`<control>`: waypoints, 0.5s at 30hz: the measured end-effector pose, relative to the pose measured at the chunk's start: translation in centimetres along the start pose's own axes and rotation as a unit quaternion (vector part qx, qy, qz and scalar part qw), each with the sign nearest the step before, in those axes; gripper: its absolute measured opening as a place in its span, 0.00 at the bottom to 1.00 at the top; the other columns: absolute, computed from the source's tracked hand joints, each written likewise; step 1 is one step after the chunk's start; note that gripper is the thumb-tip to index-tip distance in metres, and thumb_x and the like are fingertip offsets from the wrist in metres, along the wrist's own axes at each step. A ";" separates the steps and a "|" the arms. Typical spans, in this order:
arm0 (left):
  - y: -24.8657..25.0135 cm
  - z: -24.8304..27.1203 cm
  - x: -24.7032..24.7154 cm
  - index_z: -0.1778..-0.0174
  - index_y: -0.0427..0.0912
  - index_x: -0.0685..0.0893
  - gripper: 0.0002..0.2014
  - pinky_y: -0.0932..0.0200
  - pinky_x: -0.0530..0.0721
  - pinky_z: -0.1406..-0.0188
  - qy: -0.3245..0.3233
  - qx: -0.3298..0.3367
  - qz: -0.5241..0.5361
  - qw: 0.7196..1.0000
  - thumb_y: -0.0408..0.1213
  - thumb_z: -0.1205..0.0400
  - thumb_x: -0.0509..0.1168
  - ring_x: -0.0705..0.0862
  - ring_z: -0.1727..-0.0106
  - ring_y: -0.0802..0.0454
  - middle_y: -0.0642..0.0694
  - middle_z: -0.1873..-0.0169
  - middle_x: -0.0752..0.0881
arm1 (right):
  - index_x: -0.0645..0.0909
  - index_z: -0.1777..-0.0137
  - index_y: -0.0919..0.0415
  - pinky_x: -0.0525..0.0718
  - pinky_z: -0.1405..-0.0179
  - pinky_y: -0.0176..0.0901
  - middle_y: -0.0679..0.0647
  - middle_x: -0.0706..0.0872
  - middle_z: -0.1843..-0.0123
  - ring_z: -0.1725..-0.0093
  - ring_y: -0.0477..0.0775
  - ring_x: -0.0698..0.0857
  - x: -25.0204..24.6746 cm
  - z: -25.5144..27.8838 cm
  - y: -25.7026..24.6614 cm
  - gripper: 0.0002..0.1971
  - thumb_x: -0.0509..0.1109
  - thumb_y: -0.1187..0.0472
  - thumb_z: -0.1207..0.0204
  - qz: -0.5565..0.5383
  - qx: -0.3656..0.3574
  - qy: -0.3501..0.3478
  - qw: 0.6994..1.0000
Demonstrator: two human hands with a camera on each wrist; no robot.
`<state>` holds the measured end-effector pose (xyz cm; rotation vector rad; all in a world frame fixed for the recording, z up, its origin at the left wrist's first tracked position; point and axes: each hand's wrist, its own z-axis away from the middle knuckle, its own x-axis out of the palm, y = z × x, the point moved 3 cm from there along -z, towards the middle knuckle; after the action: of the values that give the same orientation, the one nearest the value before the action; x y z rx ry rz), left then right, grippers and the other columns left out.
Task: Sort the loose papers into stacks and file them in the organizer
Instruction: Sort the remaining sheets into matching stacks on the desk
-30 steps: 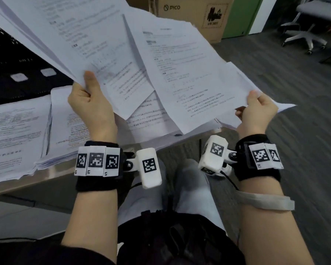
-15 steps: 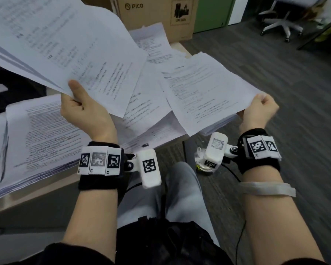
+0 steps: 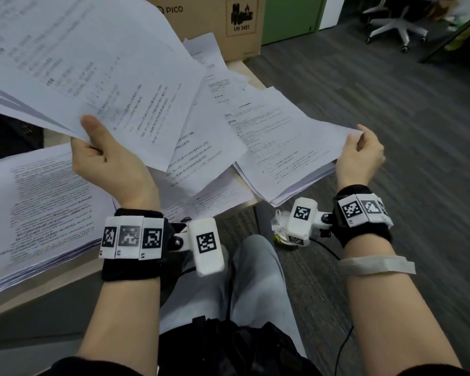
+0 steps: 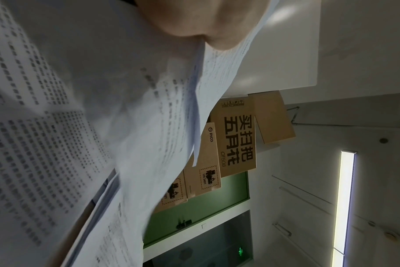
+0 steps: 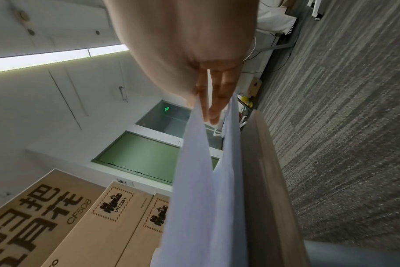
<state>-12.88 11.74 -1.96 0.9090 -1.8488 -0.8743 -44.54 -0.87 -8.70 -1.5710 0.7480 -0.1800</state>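
My left hand (image 3: 103,156) holds a raised bundle of printed sheets (image 3: 87,69) by its near edge, thumb on top; the left wrist view shows the same bundle (image 4: 117,112) pinched between thumb and fingers. My right hand (image 3: 360,153) pinches the right edge of a second printed sheaf (image 3: 285,147), which lies low over the table's right corner and overhangs it; in the right wrist view the fingers (image 5: 213,101) clasp that sheaf (image 5: 199,180) edge-on. More loose sheets (image 3: 198,158) lie fanned between the two. No organizer is in view.
A thick paper stack (image 3: 36,213) lies on the light wooden table (image 3: 52,291) at the left. Cardboard boxes (image 3: 215,20) stand behind the table. Grey carpet (image 3: 404,118) and an office chair (image 3: 396,23) are at the right. My legs are below the table edge.
My right hand has lowered its sheaf from upright in front of me down toward the table's right corner. The left hand keeps its bundle raised, and the view has shifted left.
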 end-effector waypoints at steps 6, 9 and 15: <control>0.7 -0.3 -0.1 0.63 0.32 0.81 0.15 0.65 0.83 0.58 0.021 0.037 0.020 0.999 0.32 0.14 0.55 0.82 0.67 0.64 0.52 0.70 0.88 | 0.65 0.21 0.64 0.77 0.40 0.33 0.56 0.80 0.31 0.41 0.52 0.83 -0.1 0.7 0.5 0.29 0.67 0.64 0.22 -0.023 0.017 -0.007 1.000; 1.4 0.3 0.0 0.72 0.47 0.70 0.19 0.70 0.77 0.65 -0.007 0.006 0.023 1.000 0.33 0.14 0.56 0.71 0.75 0.68 0.63 0.83 0.74 | 0.67 0.22 0.64 0.75 0.41 0.36 0.58 0.74 0.28 0.41 0.57 0.80 -0.3 1.1 0.4 0.31 0.70 0.60 0.24 0.011 -0.006 0.007 1.000; 1.2 1.1 -0.3 0.71 0.47 0.73 0.17 0.71 0.77 0.65 -0.070 -0.088 0.022 0.993 0.35 0.14 0.58 0.70 0.73 0.67 0.63 0.78 0.73 | 0.81 0.38 0.60 0.73 0.58 0.20 0.52 0.77 0.37 0.54 0.49 0.79 -0.9 3.9 -1.7 0.16 0.70 0.59 0.24 -0.028 -0.034 0.001 0.999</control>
<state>-14.01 12.84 -1.46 0.7111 -1.8685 -1.0793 -42.56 2.75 -7.45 -1.6575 0.7182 -0.2001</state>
